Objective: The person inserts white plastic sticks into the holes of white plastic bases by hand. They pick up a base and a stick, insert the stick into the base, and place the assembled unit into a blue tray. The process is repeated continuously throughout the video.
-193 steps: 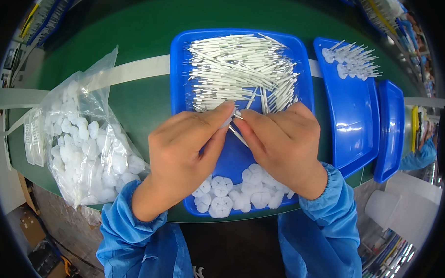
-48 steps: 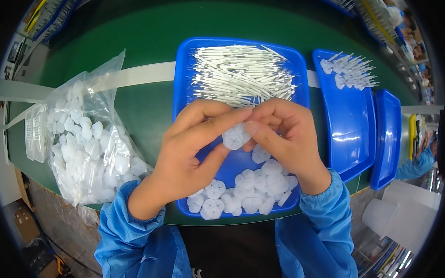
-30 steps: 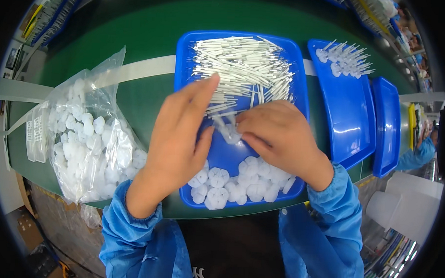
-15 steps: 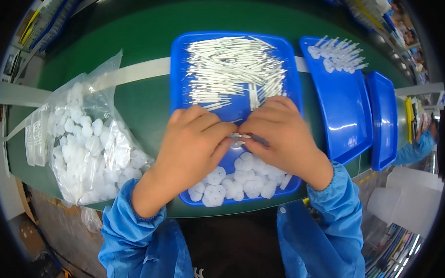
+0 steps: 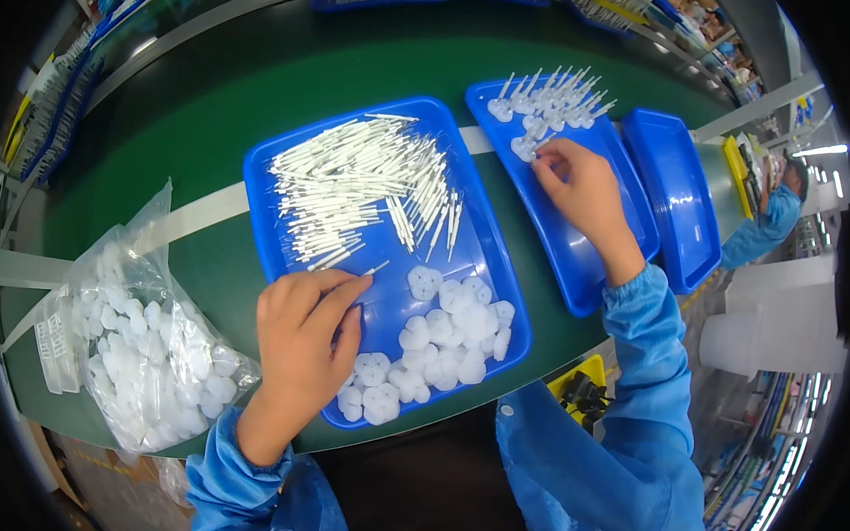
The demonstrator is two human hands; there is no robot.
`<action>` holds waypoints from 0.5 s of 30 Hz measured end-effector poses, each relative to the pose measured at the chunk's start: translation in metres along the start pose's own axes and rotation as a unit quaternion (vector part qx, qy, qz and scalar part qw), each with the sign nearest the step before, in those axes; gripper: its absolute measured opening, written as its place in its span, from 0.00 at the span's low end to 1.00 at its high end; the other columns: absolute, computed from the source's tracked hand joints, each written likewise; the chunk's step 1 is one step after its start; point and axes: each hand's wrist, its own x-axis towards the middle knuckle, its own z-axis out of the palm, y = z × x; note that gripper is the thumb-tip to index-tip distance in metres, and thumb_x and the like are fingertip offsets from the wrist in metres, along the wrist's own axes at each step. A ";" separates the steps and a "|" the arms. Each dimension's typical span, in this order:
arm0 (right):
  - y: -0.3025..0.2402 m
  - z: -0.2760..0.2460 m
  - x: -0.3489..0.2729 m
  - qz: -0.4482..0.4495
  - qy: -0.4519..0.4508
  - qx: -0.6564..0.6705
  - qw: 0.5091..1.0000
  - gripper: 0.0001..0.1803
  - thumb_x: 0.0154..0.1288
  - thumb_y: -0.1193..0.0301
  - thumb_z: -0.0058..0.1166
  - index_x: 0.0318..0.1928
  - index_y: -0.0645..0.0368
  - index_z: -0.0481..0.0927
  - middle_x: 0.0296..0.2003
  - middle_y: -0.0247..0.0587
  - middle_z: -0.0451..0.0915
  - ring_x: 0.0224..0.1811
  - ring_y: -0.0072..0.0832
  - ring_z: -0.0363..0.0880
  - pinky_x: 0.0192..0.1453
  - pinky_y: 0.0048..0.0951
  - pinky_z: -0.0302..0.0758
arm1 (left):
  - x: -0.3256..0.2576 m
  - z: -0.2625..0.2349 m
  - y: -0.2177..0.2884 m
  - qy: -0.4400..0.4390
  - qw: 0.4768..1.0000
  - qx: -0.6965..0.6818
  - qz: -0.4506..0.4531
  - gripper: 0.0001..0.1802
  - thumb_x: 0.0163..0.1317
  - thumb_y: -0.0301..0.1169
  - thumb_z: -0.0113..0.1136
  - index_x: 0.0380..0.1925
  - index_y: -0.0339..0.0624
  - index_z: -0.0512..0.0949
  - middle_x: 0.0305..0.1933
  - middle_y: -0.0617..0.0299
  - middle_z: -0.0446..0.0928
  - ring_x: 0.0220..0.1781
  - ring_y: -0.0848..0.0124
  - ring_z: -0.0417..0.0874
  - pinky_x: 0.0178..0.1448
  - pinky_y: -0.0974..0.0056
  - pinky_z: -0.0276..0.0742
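My right hand [image 5: 582,191] reaches over the tilted blue tray [image 5: 575,257] on the right. Its fingertips pinch the edge of a translucent petal-shaped piece with a thin stick [image 5: 525,149], at the end of a group of like pieces [image 5: 562,106] with upright sticks. Over the left edge of the middle blue tray [image 5: 468,234] is my left hand [image 5: 301,341], fingers bent, thumb and index apart. Beside its index fingertip lies a thin white stick [image 5: 377,268]; contact is unclear. That tray holds a heap of white sticks [image 5: 353,183] and loose translucent petal-shaped pieces [image 5: 456,327].
A clear plastic bag [image 5: 155,350] full of similar translucent pieces rests at the left on the green table [image 5: 203,61]. More blue trays [image 5: 676,195] are stacked at the right. Another person [image 5: 773,217] is at the far right, and a yellow bin [image 5: 585,388] lies below the table edge.
My hands have parted from over the middle tray. The right one went up and right with a petal-shaped piece to the right tray; the left moved left and down. The view has turned right.
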 end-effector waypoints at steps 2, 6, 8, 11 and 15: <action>-0.002 0.004 -0.006 -0.007 0.010 0.029 1.000 0.08 0.71 0.70 0.67 0.46 0.58 0.91 0.40 0.41 0.93 0.37 0.35 0.92 0.45 0.37 0.86 | -0.003 0.001 -0.001 0.011 1.000 0.001 -0.008 0.19 0.59 0.20 0.71 0.52 0.44 0.90 0.53 0.60 0.86 0.55 0.57 0.84 0.63 0.52 0.73; -0.017 0.010 -0.004 -0.040 0.011 0.025 0.999 0.07 0.70 0.72 0.66 0.45 0.58 0.91 0.42 0.40 0.92 0.41 0.38 0.91 0.48 0.40 0.85 | -0.005 0.000 -0.007 0.008 1.000 -0.006 -0.003 0.20 0.59 0.21 0.71 0.53 0.43 0.90 0.54 0.60 0.86 0.56 0.56 0.84 0.64 0.52 0.73; -0.034 0.005 -0.002 -0.089 0.012 -0.007 0.996 0.06 0.69 0.73 0.66 0.45 0.58 0.91 0.44 0.40 0.92 0.41 0.40 0.91 0.47 0.41 0.85 | -0.010 -0.003 -0.013 -0.009 1.000 -0.009 0.005 0.20 0.59 0.23 0.72 0.54 0.43 0.89 0.57 0.59 0.85 0.56 0.55 0.83 0.64 0.51 0.73; -0.065 -0.004 -0.013 -0.257 0.008 -0.013 0.966 0.06 0.66 0.72 0.66 0.43 0.55 0.90 0.47 0.37 0.91 0.43 0.38 0.89 0.47 0.39 0.81 | -0.002 -0.009 -0.010 -0.056 0.998 0.024 0.030 0.23 0.58 0.26 0.75 0.56 0.43 0.88 0.62 0.58 0.83 0.57 0.53 0.83 0.64 0.51 0.73; -0.099 -0.001 -0.029 -0.435 -0.053 -0.133 0.889 0.05 0.63 0.71 0.65 0.39 0.51 0.87 0.43 0.32 0.87 0.47 0.31 0.86 0.51 0.35 0.79 | 0.016 -0.006 -0.014 -0.020 0.993 0.110 0.029 0.26 0.58 0.29 0.76 0.59 0.45 0.88 0.65 0.57 0.81 0.60 0.53 0.83 0.64 0.49 0.75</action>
